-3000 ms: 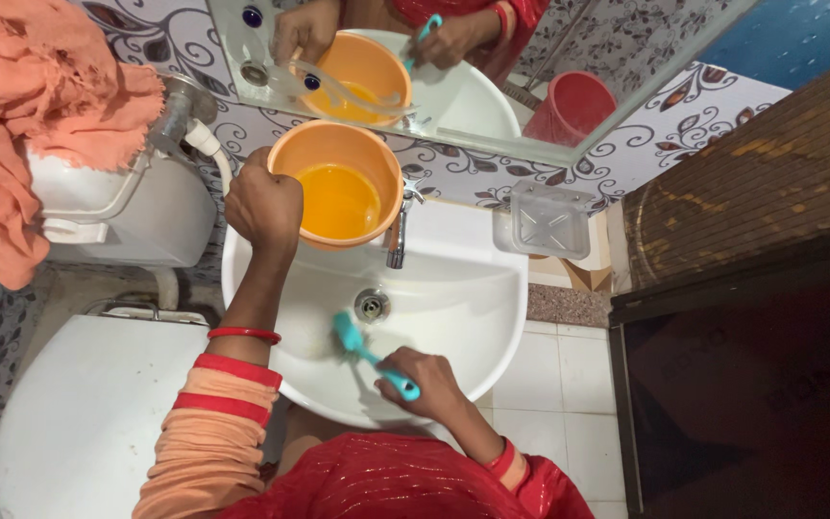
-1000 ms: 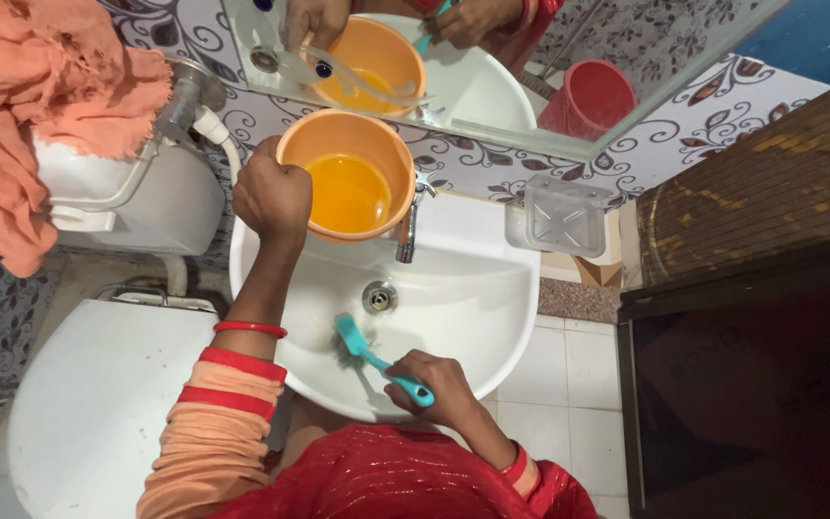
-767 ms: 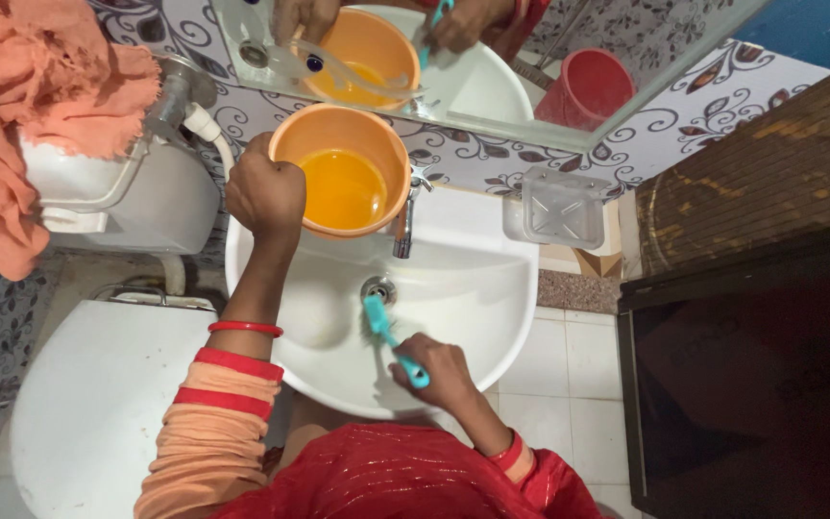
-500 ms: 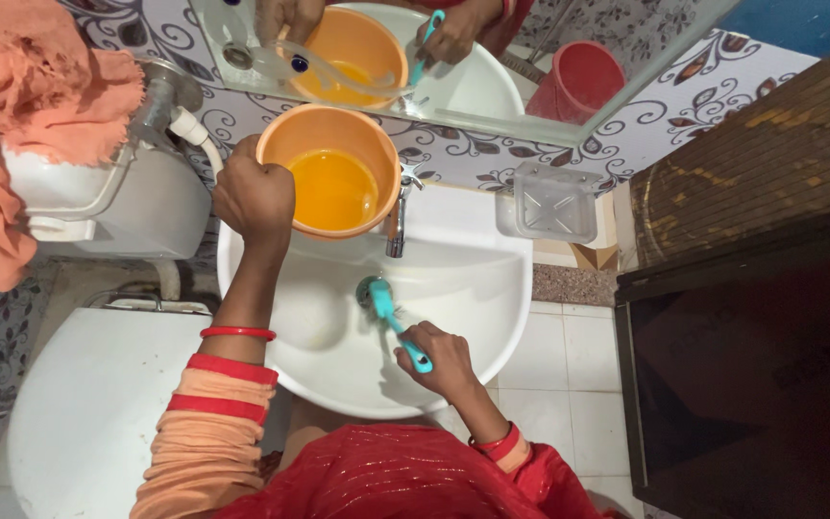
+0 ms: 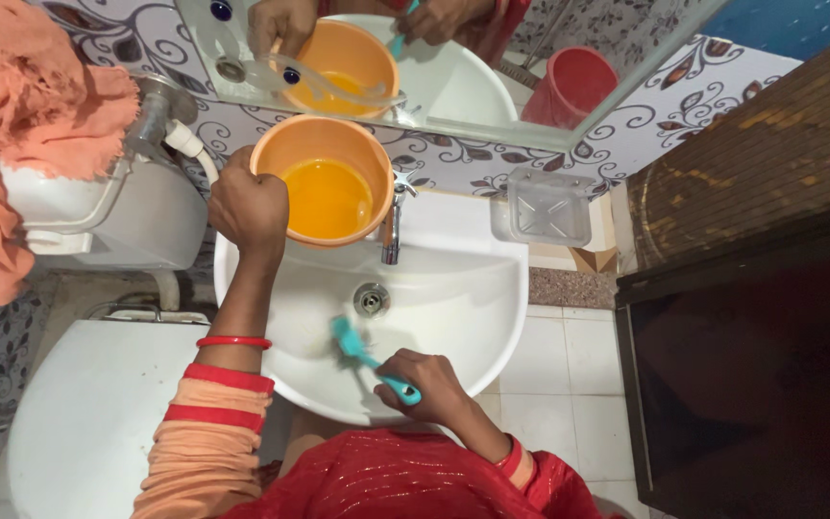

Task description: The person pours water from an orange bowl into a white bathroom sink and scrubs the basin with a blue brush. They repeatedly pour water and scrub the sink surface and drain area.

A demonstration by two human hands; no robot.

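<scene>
- Far left, a peach cloth hangs over the white cistern, with the closed toilet lid below it.
- The left hand is clenched on the near-left rim of the orange bucket — it holds the bucket tilted above the back of the white basin, yellow liquid pooled inside.
- The bucket's right edge sits just beside the metal tap; the drain lies below the tap, in the bowl.
- The teal brush is down in the basin, its head just below-left of the drain, its long axis slanting from upper left down to lower right.
- The right hand is wrapped tight around the handle end — the bristles point away from it, up-left toward the drain, so this hand is far nearer the bowl's floor than the left.
- The brush looks slim, bright teal plastic, with darker bristles pressed on the porcelain.
- Right of the basin, a clear soap dish sits on the wall under the mirror.
</scene>
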